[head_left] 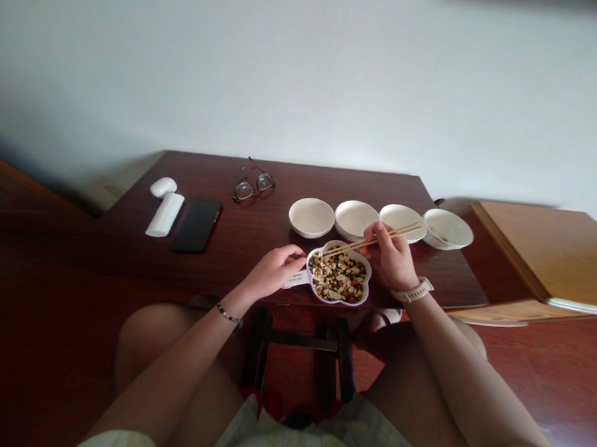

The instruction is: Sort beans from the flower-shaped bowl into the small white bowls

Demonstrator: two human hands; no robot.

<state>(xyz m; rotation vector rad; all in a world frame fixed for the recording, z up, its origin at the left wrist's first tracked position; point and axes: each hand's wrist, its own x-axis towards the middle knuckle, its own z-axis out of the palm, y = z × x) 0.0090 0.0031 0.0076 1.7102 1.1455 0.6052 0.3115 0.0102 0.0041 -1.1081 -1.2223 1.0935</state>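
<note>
Bamboo chopsticks (344, 246) are gripped in my right hand (391, 255), their tips down among the contents of a flower-shaped dish (368, 280). That white dish with a purple edge is full of mixed grains, beans and pale flat pieces (338, 275), with a few reddish bits. At its left side, my left hand (276, 269) is closed by the rim, over part of the short labelled handle (298, 279). Behind the dish is a row of white bowls: one on the left (311, 219), a second (355, 218), a third (396, 218) partly behind my right hand, and a rightmost bowl (447, 230) with small bits inside.
Eyeglasses (253, 188) lie toward the back of the dark wooden table (248, 231). A black phone (197, 225), a white cylindrical object (165, 215) and a rounded white object (163, 187) are on the left. A lighter wooden cabinet (547, 246) stands at the right.
</note>
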